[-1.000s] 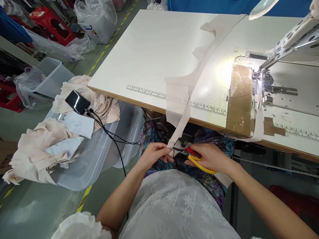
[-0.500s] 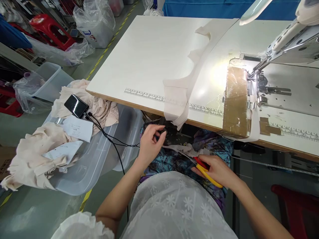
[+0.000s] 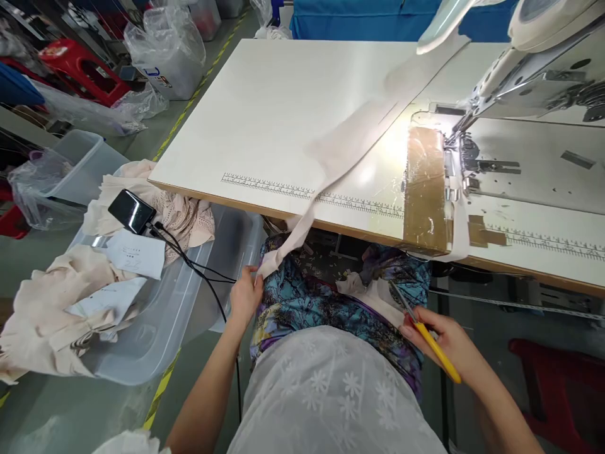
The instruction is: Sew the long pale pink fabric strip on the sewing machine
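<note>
- Fingers (image 3: 251, 282) of the left hand (image 3: 244, 297) were closed on the lower end of a beige fabric strip (image 3: 331, 151), pinched beside the lap, below the counter edge.
- Fingers of the right hand (image 3: 449, 345) were wrapped round yellow-handled scissors (image 3: 428, 337), held over the right thigh with the blades pointing up toward the counter; whether the blades were parted could not be told.
- From the pinched end, the strip was seen running up over the front edge of the counter (image 3: 265, 126) and diagonally across it toward the far right corner.
- The strip was judged light, soft and limp, likely to sag and twist wherever it was unsupported; a hold near its end or along an edge was judged best, with slight tension to keep it flat.
- A smaller beige scrap (image 3: 366, 293) was seen lying on the patterned blue-purple lap.
- The counter surface was smooth, pale and matte, with a printed ruler scale (image 3: 312, 194) along its front edge.
- A brown taped patch (image 3: 425, 189) lay beside the sewing machine (image 3: 520, 126), whose metal bed was brightly lit.
- To the left, a clear plastic bin (image 3: 161, 315) was piled with crumpled beige cloth, paper slips and a black phone (image 3: 131, 211) on a cable.
</note>
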{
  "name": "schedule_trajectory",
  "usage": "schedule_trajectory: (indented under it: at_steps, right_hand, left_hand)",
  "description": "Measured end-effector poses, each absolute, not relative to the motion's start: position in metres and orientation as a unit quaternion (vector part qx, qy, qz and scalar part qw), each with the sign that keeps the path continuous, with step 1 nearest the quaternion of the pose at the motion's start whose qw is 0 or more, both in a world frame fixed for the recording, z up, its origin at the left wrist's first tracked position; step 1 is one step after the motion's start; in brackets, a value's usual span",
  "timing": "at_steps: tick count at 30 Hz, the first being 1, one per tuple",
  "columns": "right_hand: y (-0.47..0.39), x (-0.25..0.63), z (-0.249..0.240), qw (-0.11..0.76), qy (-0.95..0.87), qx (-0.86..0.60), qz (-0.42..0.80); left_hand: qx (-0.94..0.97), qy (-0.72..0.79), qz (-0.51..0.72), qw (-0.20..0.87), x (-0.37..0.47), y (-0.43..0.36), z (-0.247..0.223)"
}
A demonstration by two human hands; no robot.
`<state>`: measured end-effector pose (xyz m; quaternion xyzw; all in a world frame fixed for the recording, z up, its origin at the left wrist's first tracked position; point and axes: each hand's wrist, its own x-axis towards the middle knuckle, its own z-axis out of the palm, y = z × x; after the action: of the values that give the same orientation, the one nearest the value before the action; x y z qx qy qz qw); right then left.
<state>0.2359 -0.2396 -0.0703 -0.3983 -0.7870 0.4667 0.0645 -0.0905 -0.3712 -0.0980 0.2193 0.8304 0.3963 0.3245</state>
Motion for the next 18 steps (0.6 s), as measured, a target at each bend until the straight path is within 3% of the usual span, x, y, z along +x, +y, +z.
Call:
schedule_trajectory:
  at_steps: [7,13,18]
  right_hand:
    - [-0.239,0.216,-0.062,0.025,-0.754,-0.39,0.527]
    - [-0.232,0.208,-0.055,-0.028,-0.765,-0.334,0.549]
    - [-0.22,0.197,-0.056,-0.086,-0.774,-0.289,0.558]
  left_hand:
    - [0.339,0.605,0.419,0.586,-0.035,-0.35,-0.054]
    - [0.457,0.658,0.428,0.418,-0.026,-0.322,-0.049]
    - [0.338,0.594,0.384,0.621,-0.029,-0.326,-0.051]
